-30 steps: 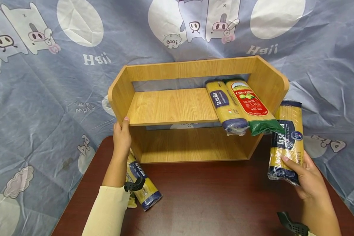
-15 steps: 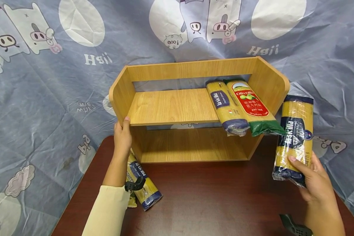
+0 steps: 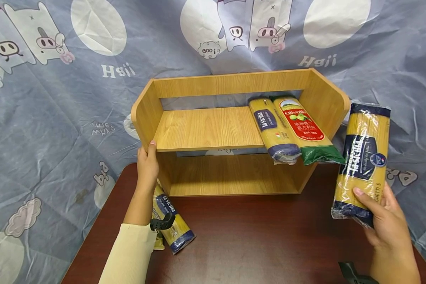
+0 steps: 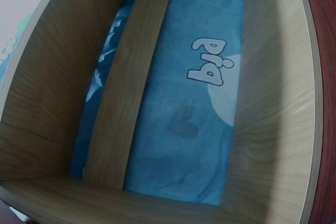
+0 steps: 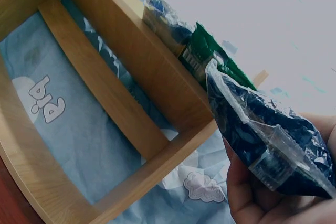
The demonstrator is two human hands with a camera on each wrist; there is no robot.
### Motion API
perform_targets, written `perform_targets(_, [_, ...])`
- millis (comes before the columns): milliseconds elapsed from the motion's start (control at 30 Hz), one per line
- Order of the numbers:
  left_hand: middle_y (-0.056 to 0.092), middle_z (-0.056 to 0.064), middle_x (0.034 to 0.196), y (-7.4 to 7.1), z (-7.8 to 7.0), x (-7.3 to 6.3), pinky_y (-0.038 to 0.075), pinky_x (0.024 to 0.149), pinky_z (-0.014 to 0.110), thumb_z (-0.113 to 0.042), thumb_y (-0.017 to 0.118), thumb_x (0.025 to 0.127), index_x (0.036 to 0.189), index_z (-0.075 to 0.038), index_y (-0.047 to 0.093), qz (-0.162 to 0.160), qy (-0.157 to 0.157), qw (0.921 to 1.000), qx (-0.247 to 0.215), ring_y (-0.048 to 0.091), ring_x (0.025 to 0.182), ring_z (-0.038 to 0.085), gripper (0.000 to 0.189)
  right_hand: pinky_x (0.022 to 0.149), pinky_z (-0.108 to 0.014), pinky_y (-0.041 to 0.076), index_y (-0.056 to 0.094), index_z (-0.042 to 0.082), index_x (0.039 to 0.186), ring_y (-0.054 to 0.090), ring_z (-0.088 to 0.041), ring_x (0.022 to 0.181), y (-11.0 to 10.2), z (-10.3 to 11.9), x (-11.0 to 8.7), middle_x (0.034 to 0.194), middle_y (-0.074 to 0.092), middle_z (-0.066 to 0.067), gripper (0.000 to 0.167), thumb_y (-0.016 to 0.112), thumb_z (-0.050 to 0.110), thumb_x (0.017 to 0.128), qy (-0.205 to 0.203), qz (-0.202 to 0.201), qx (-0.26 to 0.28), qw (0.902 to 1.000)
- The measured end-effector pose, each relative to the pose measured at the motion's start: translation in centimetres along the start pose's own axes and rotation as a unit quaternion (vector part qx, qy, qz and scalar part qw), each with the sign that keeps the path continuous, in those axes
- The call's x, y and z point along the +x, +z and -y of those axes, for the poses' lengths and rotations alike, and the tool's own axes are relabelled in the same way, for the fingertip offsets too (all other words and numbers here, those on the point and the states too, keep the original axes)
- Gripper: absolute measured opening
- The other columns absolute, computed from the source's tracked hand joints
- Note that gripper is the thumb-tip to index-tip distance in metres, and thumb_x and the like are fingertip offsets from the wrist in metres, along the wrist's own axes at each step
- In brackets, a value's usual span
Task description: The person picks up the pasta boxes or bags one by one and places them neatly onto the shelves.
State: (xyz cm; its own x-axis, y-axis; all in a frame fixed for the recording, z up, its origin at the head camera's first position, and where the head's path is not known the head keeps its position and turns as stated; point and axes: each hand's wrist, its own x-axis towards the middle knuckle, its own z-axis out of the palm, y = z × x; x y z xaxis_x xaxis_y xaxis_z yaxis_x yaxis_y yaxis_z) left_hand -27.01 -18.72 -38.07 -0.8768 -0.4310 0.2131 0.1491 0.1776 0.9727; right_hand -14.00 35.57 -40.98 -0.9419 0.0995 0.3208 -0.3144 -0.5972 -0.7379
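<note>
My right hand (image 3: 388,219) grips the lower end of a pack of spaghetti (image 3: 363,157), yellow with navy bands, raised to the right of the wooden shelf (image 3: 230,85). In the right wrist view the pack's crinkled navy end (image 5: 273,135) shows close, fingers behind it. My left hand (image 3: 147,165) holds the shelf's left side panel, thumb at the upper board's front edge. On the upper board's right side lie a navy-labelled spaghetti pack (image 3: 274,128) and a green-ended pasta pack with a red label (image 3: 303,124), side by side, front ends jutting past the edge.
Another spaghetti pack (image 3: 174,221) lies on the dark red table (image 3: 241,236), partly behind the left forearm, with a further yellow package (image 3: 159,242) beside it. A blue patterned cloth (image 3: 56,130) hangs behind the shelf. The lower board (image 3: 230,177) sits near table level.
My right hand has carried the spaghetti pack to the right, away from the shelf's side, and its top end has risen. The left hand stays at the side panel.
</note>
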Motion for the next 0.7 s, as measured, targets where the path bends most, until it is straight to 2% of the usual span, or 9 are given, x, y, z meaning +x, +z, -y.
perform_targets(267, [0.045, 0.014, 0.137, -0.2, 0.1, 0.1, 0.035, 0.114, 0.044, -0.048, 0.045, 0.105, 0.143, -0.011, 0.056, 0.002, -0.005, 1.0, 0.007, 0.044, 0.129, 0.028, 0.054, 0.07, -0.035, 0.062, 0.037, 0.01, 0.152, 0.076, -0.024, 0.094, 1.3, 0.2, -0.3, 0.119, 0.072, -0.012, 0.062, 0.034, -0.019, 0.098, -0.015, 0.007, 0.003, 0.9999])
perform_targets(700, [0.045, 0.013, 0.134, -0.1, 0.0, 0.1, 0.036, 0.112, 0.042, -0.047, 0.045, 0.105, 0.143, -0.009, 0.055, 0.001, -0.009, 1.0, 0.001, 0.045, 0.126, 0.027, 0.054, 0.066, -0.034, 0.062, 0.038, 0.006, 0.151, 0.076, -0.023, 0.092, 2.5, 1.1, -0.9, 0.118, 0.073, -0.012, 0.061, 0.038, -0.021, 0.096, -0.052, -0.029, -0.021, 0.998])
